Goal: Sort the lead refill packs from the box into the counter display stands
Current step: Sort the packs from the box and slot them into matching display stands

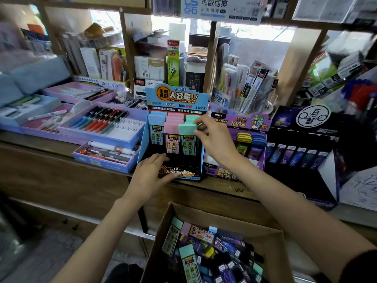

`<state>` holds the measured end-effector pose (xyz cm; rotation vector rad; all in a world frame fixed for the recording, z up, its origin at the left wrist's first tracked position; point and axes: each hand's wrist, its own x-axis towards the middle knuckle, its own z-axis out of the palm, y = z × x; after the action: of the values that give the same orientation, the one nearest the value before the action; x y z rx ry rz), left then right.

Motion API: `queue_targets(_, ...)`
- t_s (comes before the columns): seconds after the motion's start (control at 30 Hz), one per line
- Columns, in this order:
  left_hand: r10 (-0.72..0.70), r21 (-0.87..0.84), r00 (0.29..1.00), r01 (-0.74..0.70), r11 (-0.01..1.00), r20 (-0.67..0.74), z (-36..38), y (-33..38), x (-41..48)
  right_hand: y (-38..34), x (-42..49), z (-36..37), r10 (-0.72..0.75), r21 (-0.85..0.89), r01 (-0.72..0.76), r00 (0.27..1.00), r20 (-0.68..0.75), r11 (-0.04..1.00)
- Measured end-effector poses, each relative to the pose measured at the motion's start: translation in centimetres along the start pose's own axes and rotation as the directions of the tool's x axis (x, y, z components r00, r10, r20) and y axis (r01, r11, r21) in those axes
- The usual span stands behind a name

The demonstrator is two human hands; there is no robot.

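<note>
Wooden tabletop [224,187], cluttered shelves [134,11] behind the blue stand [175,99]; our left fingers [161,158] grip its front, right fingers [204,119] pinch its upright green-capped pack [186,128]

Shop interior, viewed looking down. Brown wood table [51,158] runs left to right across mid frame; front panel dark w/ a lighter trim strip. Behind it stands wood shelving [210,58] w/ pale uprights and a top board [132,10], packed w/ stationery boxes [155,68]. Windows [261,33] behind the shelves let in bright daylight, blown out to white. Grey floor [51,248] at lower left, blurred. Light is soft on the table, stronger at back.
</note>
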<state>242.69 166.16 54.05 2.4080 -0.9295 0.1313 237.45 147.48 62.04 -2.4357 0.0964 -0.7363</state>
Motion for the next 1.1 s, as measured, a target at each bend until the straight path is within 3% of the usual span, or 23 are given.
queue_targets(0.17,-0.003,-0.008,1.000,0.003,1.000,0.001,-0.1,0.0,-0.1,1.0,-1.0,0.9,-0.073,-0.207,0.065,0.997,-0.031,0.976)
queue_targets(0.3,0.000,-0.013,1.000,0.001,1.000,0.020,-0.3,0.0,0.1,1.5,-0.7,0.7,-0.091,-0.250,0.071,0.993,-0.071,0.966)
queue_targets(0.4,0.013,0.007,0.998,-0.013,1.000,0.055,-1.3,0.6,0.0,0.9,-0.3,-0.7,-0.078,-0.282,0.069,0.997,-0.021,0.957)
queue_targets(0.5,0.068,-0.006,0.996,-0.068,0.998,-0.051,-1.9,1.6,-1.6,0.3,-1.5,-2.3,-0.058,-0.245,0.074,0.996,0.070,0.967)
queue_targets(0.57,0.100,-0.047,0.991,-0.105,0.993,-0.092,-1.8,2.5,-3.6,0.1,-3.3,-3.6,-0.017,-0.208,0.060,0.979,0.202,0.976)
queue_targets(0.73,0.201,-0.048,0.979,-0.202,0.978,-0.025,1.4,3.8,-9.0,1.2,-10.8,-5.5,0.083,-0.191,0.018,0.859,0.506,0.981)
queue_targets(0.83,0.077,-0.167,0.981,-0.047,0.985,0.179,5.3,3.4,-11.6,3.6,-16.0,-4.8,0.199,-0.229,-0.072,0.775,0.599,0.971)
queue_targets(0.93,-0.023,-0.234,0.939,0.108,0.966,0.342,10.1,2.7,-13.6,7.0,-21.1,-3.3,0.331,-0.260,-0.208,0.675,0.660,0.943)
queue_targets(1.1,-0.158,-0.145,0.801,0.291,0.946,0.577,16.6,1.5,-16.1,13.3,-28.7,0.0,0.583,-0.372,-0.463,0.494,0.646,0.804)
